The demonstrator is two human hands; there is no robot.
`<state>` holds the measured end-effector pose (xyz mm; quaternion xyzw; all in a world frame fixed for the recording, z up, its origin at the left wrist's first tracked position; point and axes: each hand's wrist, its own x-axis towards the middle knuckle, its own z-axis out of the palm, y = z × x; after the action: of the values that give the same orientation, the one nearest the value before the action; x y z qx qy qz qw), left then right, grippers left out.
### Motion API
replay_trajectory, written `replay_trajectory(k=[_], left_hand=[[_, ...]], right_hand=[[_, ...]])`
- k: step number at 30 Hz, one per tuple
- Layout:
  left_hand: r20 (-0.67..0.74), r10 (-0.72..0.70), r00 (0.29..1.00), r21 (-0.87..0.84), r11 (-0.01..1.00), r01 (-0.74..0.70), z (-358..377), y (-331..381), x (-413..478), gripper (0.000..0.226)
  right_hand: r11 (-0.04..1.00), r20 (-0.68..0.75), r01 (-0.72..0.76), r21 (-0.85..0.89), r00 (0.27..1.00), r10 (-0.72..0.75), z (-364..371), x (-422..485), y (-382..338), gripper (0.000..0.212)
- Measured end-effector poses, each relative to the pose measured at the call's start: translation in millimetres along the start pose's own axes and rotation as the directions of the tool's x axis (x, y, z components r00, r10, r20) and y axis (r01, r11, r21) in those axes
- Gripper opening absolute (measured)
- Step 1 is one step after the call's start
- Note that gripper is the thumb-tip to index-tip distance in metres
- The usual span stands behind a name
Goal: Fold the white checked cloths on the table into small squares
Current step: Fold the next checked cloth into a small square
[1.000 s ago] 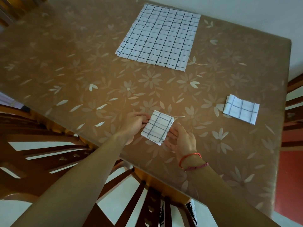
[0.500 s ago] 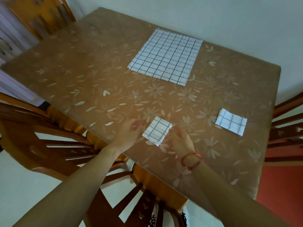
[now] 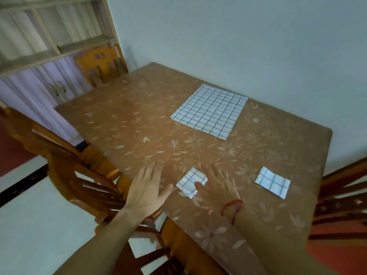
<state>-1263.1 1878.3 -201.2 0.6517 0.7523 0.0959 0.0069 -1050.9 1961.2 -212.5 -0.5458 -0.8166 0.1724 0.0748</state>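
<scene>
on the table (image 3: 127, 124), both hands spread open: right thumb on small folded cloth (image 3: 190, 180).

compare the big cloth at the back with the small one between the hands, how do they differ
The big cloth lies unfolded and spread flat; the small cloth is folded into a compact square. The big cloth sits far back, untouched; the small cloth is at the near edge with the right hand resting its thumb on it. Both are white with dark checks.

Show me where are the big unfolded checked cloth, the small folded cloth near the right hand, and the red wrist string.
big unfolded white checked cloth (image 3: 210, 112), head view, centre.
small folded checked cloth (image 3: 188, 181), head view, middle.
red wrist string (image 3: 231, 204), head view, upper loop.
</scene>
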Motion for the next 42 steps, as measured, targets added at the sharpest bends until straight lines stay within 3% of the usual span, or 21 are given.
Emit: replay_trajectory(k=[6,13,25,31,42], left_hand=[[-0.107,-0.020,0.994,-0.022,1.000,0.018,-21,4,-10,0.063],[-0.218,-0.241,0.946,0.014,0.968,0.250,-59,-25,-53,0.068],[-0.300,-0.603,0.739,0.097,0.752,0.652,-130,-134,-207,0.077],[-0.296,-0.630,0.718,0.093,0.729,0.678,-145,-212,-256,0.080],[-0.274,-0.558,0.783,0.082,0.798,0.598,-181,-315,-266,0.084]], right_hand=[[0.992,-0.074,0.120,-0.028,0.990,-0.122,-18,-2,-13,0.053],[0.938,-0.051,0.346,-0.026,0.937,-0.347,-29,-1,-70,0.056],[0.741,0.049,0.671,-0.038,0.741,-0.669,-1,-47,-252,0.063],[0.695,0.090,0.707,-0.127,0.706,-0.702,27,-71,-340,0.067],[0.771,0.024,0.570,-0.285,0.808,-0.588,49,-64,-433,0.075]])
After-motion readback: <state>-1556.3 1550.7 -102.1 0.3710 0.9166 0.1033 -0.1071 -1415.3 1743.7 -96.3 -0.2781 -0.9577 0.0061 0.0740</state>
